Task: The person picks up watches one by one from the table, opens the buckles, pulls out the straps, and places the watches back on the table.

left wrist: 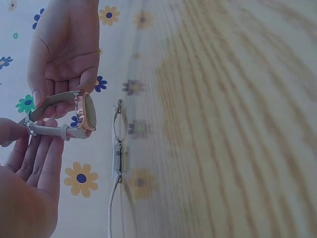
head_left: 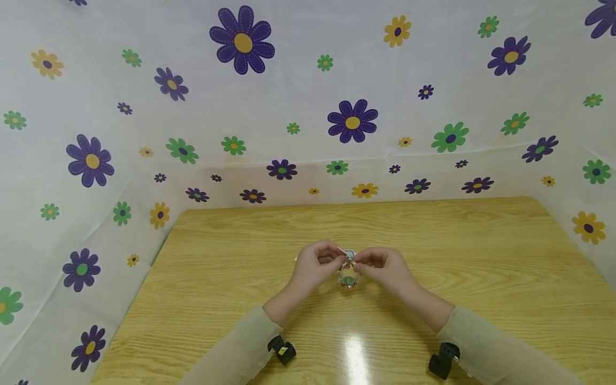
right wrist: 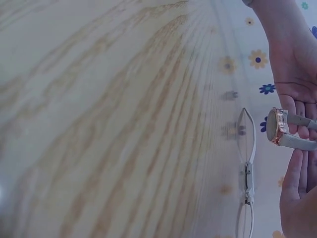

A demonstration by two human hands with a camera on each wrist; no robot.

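Note:
Both hands meet near the middle of the table (head_left: 231, 315), each pinching the strap of a wristwatch (head_left: 348, 277) with a rose-gold round case. My left hand (head_left: 312, 264) and my right hand (head_left: 389, 268) have their fingertips at the buckle end, where the pale strap is joined into a loop. In the left wrist view, the watch (left wrist: 88, 114) hangs from the fingers with its case out to one side, raised above the tabletop. A second watch (left wrist: 118, 157), with a rectangular case and thin white strap, lies on the table beyond the hands.
A white cloth (head_left: 298, 85) printed with purple, green and yellow flowers encloses the back and sides of the wooden table. A black wrist camera (head_left: 282, 350) is strapped on the left sleeve, another camera (head_left: 444, 361) on the right sleeve.

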